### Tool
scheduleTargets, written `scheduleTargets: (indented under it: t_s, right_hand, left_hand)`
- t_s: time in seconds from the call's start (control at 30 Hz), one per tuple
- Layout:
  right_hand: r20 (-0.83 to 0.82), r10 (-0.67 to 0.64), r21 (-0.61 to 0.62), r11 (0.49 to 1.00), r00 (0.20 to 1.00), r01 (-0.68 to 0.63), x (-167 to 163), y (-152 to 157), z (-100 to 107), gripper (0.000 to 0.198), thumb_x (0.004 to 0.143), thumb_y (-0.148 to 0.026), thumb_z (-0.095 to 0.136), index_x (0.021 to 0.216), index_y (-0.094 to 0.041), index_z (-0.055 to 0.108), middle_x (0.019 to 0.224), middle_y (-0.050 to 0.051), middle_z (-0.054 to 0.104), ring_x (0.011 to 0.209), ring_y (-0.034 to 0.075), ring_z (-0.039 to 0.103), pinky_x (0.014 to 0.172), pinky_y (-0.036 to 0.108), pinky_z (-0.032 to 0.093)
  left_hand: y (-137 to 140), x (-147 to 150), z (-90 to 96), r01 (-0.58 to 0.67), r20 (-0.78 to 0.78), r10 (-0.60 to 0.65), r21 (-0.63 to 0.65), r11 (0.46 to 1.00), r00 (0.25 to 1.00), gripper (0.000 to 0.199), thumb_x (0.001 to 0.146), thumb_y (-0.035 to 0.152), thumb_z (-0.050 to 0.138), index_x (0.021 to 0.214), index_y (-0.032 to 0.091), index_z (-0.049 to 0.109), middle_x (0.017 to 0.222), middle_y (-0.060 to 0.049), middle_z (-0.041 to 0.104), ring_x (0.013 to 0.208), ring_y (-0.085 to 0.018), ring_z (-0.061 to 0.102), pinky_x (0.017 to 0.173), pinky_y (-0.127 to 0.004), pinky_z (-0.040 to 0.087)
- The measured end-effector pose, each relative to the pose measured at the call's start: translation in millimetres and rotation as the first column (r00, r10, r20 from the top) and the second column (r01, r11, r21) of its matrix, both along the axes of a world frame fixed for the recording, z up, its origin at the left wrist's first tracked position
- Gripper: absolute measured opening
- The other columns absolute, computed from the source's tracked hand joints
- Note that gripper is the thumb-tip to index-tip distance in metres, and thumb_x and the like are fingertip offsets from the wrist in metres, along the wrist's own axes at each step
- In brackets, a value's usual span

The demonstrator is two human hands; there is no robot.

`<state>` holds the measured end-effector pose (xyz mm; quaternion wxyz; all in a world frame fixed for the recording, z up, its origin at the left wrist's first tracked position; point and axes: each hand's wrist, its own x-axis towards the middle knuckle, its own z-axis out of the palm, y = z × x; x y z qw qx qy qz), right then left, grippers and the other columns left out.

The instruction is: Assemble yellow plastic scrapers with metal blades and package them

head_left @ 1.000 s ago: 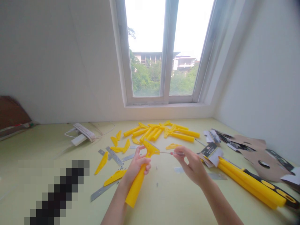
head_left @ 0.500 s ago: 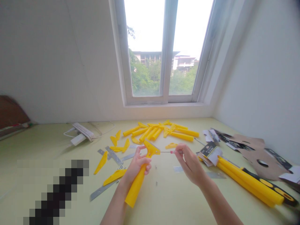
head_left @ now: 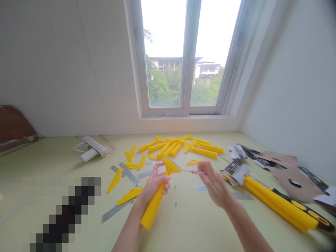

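My left hand (head_left: 157, 183) is wrapped round the neck of a yellow scraper (head_left: 152, 210), whose wide head points up and away while the handle slants down toward me. A metal strip shows along the head's edge. My right hand (head_left: 214, 182) grips a screwdriver (head_left: 194, 172) with a pinkish clear handle. Its thin shaft runs level to the left, and the tip meets the right end of the scraper head. Small screws (head_left: 175, 204) lie on the table below the head. A loose yellow head piece (head_left: 192, 162) rests just beyond the screwdriver.
Several yellow scraper handles (head_left: 175, 148) lie piled at the back. Left of my hands are yellow head pieces (head_left: 114, 180) and metal blades (head_left: 115, 211). Packaged scrapers (head_left: 280, 201) and cardboard sleeves (head_left: 280, 175) cover the right side. A power strip (head_left: 94, 146) sits at the back left.
My right hand has turned a little about the screwdriver's handle, its fingers curled differently. The scraper stays in my left hand, and the whole view has shifted slightly.
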<state>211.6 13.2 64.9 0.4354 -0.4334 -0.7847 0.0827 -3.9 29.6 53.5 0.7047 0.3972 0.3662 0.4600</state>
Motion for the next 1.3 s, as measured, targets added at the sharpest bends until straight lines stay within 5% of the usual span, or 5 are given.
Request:
scheduleTargets:
  t_s: [0.43, 0.63, 0.8, 1.0, 1.3]
  right_hand:
    - [0.101, -0.12, 0.111, 0.988, 0.988, 0.109, 5.5, 6.2, -0.9, 0.025, 0.089, -0.033, 0.044, 0.067, -0.021, 0.041, 0.06, -0.002, 0.046, 0.057, 0.013, 0.047, 0.054, 0.024, 0.036]
    - [0.048, -0.075, 0.036, 0.997, 0.996, 0.074, 1.7, 1.6, 1.8, 0.01, 0.09, -0.029, 0.036, 0.089, -0.021, 0.042, 0.077, 0.002, 0.054, 0.07, 0.015, 0.053, 0.063, 0.027, 0.043]
    - [0.002, -0.021, 0.03, 0.999, 1.0, 0.021, -0.7, 2.6, 0.2, 0.011, 0.09, -0.028, 0.039, 0.083, -0.021, 0.044, 0.074, 0.001, 0.054, 0.066, 0.014, 0.053, 0.061, 0.025, 0.044]
    - [0.086, -0.133, 0.115, 0.986, 0.987, 0.123, 4.6, 6.3, -1.2, 0.025, 0.088, -0.032, 0.045, 0.065, -0.02, 0.044, 0.059, -0.002, 0.047, 0.055, 0.012, 0.046, 0.053, 0.024, 0.037]
    - [0.014, 0.0, 0.019, 1.0, 1.0, -0.001, -1.4, 1.7, 0.4, 0.008, 0.089, -0.026, 0.039, 0.085, -0.021, 0.044, 0.077, 0.001, 0.055, 0.07, 0.014, 0.055, 0.066, 0.026, 0.046]
  left_hand:
    - [-0.2, -0.8, 0.9, 0.031, -0.013, -0.031, 0.015, 0.999, 0.999, 0.055, 0.059, 0.016, 0.061, 0.109, 0.025, 0.037, 0.072, 0.006, 0.052, 0.038, -0.003, 0.042, 0.034, -0.015, 0.029]
    - [0.2, -1.3, -0.4, 0.006, -0.017, -0.006, 0.013, 1.0, 1.0, 0.055, 0.059, 0.016, 0.061, 0.107, 0.025, 0.038, 0.072, 0.005, 0.052, 0.038, -0.003, 0.043, 0.034, -0.015, 0.029]
    - [0.4, -1.2, -0.6, 0.019, -0.022, -0.019, -0.005, 1.0, 1.0, 0.056, 0.059, 0.016, 0.062, 0.108, 0.025, 0.037, 0.071, 0.006, 0.052, 0.038, -0.003, 0.042, 0.035, -0.015, 0.029]
    - [-1.9, -0.6, 1.3, 0.028, 0.005, -0.028, 0.003, 1.0, 1.0, 0.056, 0.06, 0.016, 0.062, 0.108, 0.026, 0.036, 0.074, 0.005, 0.053, 0.039, -0.003, 0.043, 0.036, -0.016, 0.029]
    - [1.1, -0.9, -0.4, 0.009, -0.019, -0.009, 0.0, 1.0, 1.0, 0.059, 0.057, 0.017, 0.063, 0.109, 0.026, 0.037, 0.073, 0.006, 0.052, 0.038, -0.003, 0.044, 0.035, -0.016, 0.029]
